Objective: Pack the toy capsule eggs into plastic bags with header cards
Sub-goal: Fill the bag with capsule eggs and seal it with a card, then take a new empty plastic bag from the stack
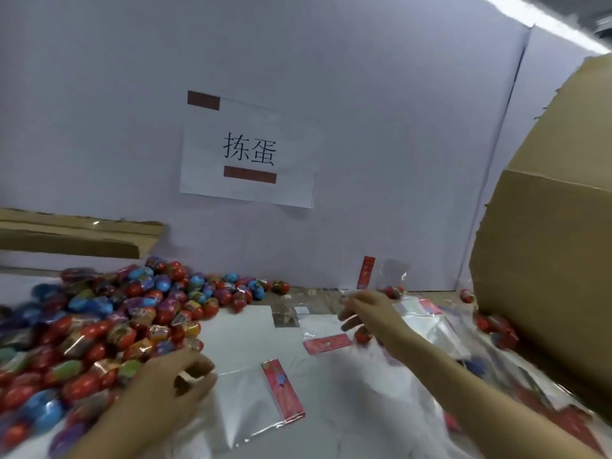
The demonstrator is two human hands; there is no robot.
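Fingers (195, 369) of the left hand (172, 389) curl loosely at the edge of the capsule egg pile (109, 326), holding nothing visible. Right hand (367, 313) is raised; whether its blurred fingers pinch the plastic bag (392, 276) above them cannot be told. Empty bags with header cards (283, 389) lie on the table (245, 329).

Egg pile (109, 329) blocks left of the flat bag (251, 402); cardboard box (543, 293) walls its right; bare tabletop (241, 329) behind it.
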